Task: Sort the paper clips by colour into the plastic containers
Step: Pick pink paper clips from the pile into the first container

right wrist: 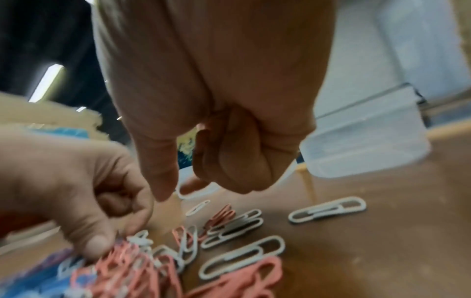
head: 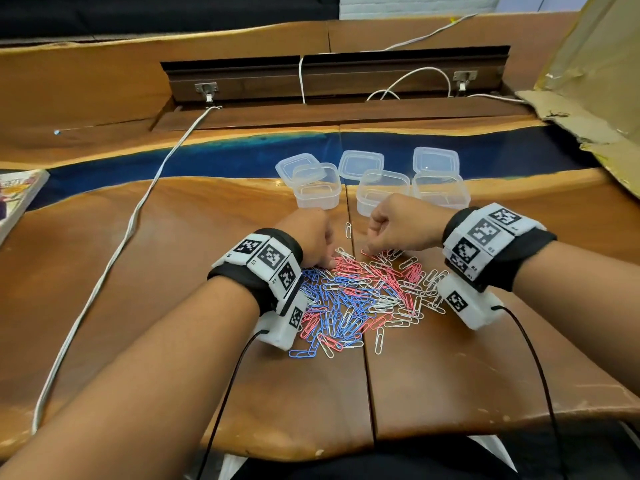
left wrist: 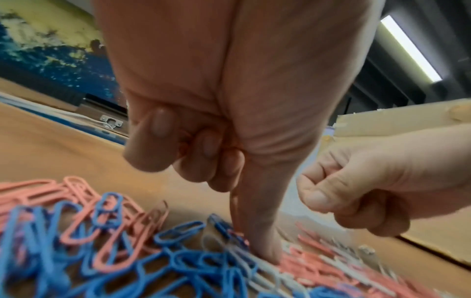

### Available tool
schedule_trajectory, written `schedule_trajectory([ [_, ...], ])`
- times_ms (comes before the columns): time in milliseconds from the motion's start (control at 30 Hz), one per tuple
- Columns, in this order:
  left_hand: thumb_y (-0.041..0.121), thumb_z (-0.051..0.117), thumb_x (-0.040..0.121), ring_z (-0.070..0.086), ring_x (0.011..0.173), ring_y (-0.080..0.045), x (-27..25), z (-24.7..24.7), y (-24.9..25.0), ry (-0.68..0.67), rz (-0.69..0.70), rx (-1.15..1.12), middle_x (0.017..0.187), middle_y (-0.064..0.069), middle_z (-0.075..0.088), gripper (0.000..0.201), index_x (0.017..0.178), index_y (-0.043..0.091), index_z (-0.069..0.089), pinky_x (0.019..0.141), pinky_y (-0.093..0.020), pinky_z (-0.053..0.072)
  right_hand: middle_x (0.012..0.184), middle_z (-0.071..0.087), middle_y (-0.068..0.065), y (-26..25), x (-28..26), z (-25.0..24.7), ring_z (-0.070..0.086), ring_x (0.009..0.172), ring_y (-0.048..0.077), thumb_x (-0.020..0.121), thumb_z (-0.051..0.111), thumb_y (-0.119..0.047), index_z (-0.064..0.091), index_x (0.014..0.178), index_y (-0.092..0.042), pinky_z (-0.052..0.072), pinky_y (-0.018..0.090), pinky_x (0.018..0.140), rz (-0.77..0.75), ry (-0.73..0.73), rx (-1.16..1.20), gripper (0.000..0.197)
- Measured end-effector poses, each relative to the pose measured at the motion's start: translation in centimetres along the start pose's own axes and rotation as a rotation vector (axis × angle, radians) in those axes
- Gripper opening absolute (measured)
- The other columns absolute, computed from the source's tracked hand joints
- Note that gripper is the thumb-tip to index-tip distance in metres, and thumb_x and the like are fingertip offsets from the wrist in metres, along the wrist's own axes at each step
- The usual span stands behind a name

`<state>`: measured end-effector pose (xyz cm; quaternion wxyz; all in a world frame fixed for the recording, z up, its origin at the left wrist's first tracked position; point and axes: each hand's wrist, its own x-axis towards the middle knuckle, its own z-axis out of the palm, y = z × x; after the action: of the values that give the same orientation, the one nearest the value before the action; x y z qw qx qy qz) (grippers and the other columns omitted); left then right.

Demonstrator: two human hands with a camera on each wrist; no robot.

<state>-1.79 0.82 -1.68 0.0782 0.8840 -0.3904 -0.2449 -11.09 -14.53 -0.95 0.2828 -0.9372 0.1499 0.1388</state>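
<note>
Heap of paper clips [head: 360, 296] in blue, pink and white, spread flat and tangled just in front of the containers. Blue mostly at the heap's left, pink at its middle, white at its right. 1 white clip [head: 348, 230] apart, nearer the containers. 3 clear plastic containers [head: 381, 192], open and upright, in a row; 3 lids [head: 360, 164] just behind them.

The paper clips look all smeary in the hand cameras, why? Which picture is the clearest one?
Head view is clearest: the paper clips look crisp, though the wide lens bends the table edges. Left wrist view: near blue clips are soft, and the left hand fills the frame. Right wrist view is blurriest: the right hand and plastic container are smeared.
</note>
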Motion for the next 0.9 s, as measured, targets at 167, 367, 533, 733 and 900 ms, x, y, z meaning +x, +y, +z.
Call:
schedule_trajectory([
  [167,0.023,0.069,0.084,0.054,0.071,-0.02,-0.4,-0.2,0.1,-0.031,0.069,0.069,0.073,-0.003,0.062,0.014,0.075,0.013,0.065,0.062,-0.025,0.043,0.067,0.063,-0.001,-0.5,0.1,0.6,0.055,0.061,0.011,0.08,0.074,-0.02,0.069,0.076,-0.009,0.039,0.019,0.052,-0.069,-0.001,-0.202,0.013],
  [367,0.024,0.057,0.086,0.048,0.063,-0.017,-0.7,0.0,-0.2,0.035,0.048,-0.119,0.067,-0.001,0.053,0.019,0.071,0.014,0.054,0.056,-0.025,0.039,0.053,0.042,-0.001,-1.3,0.3,0.8,0.037,0.051,0.013,0.083,0.063,-0.014,0.048,0.058,-0.013,0.034,0.023,0.05,-0.098,-0.064,-0.263,0.029],
  [533,0.004,0.048,0.079,0.034,0.043,-0.018,-1.4,-0.7,-0.4,0.0,-0.049,-0.643,0.063,-0.008,0.048,0.017,0.063,0.01,0.047,0.042,-0.022,0.029,0.064,0.047,0.007,-1.7,0.0,0.9,0.042,0.06,0.018,0.089,0.056,-0.02,0.055,0.071,-0.009,0.036,0.028,0.054,-0.093,-0.153,-0.269,0.022],
  [733,-0.002,0.036,0.078,0.026,0.036,-0.013,-1.3,-0.4,-0.8,-0.018,-0.175,-0.771,0.057,-0.008,0.044,0.024,0.062,0.015,0.038,0.041,-0.015,0.022,0.051,0.052,0.003,-1.7,-0.3,-0.4,0.032,0.045,0.014,0.087,0.04,-0.006,0.044,0.073,-0.008,0.029,0.019,0.039,0.097,-0.179,0.366,0.015],
  [900,-0.003,0.041,0.077,0.032,0.047,-0.014,-1.2,-0.1,-0.1,-0.105,-0.225,-0.784,0.061,-0.006,0.047,0.016,0.069,0.009,0.048,0.044,-0.019,0.026,0.065,0.042,0.01,-0.9,-0.5,-0.6,0.031,0.041,0.01,0.088,0.039,0.002,0.042,0.082,-0.01,0.021,0.015,0.035,0.106,-0.283,0.65,0.014],
])
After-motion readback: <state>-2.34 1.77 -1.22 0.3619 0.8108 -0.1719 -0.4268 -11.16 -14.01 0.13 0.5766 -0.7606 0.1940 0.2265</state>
